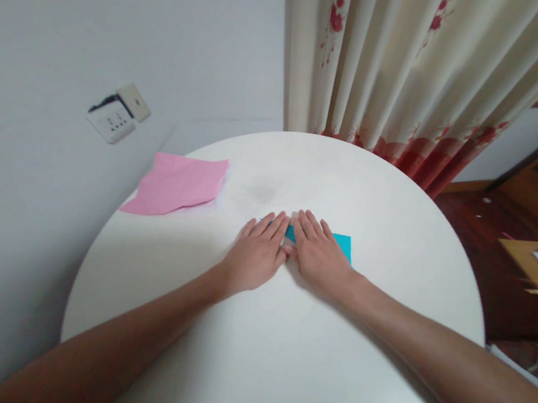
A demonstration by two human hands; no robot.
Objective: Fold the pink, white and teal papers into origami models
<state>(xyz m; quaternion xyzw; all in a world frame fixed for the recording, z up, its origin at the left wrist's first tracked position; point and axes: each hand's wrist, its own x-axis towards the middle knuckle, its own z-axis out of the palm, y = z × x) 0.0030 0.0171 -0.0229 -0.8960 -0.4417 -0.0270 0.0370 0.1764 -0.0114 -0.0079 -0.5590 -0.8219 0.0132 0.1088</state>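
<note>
Pressing flat, both palms lay on the teal paper (343, 243) near the round table's (400, 201) middle: left hand (256, 253) & right hand (319, 256) open, fingers together, gripping nothing. Judged best w/ even pressure, thumbs touching, so the paper didn't slip. Pink paper (178, 184) lay apart.

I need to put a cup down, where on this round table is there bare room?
The white round table is bare along its far edge by the curtain, on its right side, and across the near part between the forearms. It is crowded at the middle, where the left hand and right hand press the blue paper, and far left at the pink paper.
</note>
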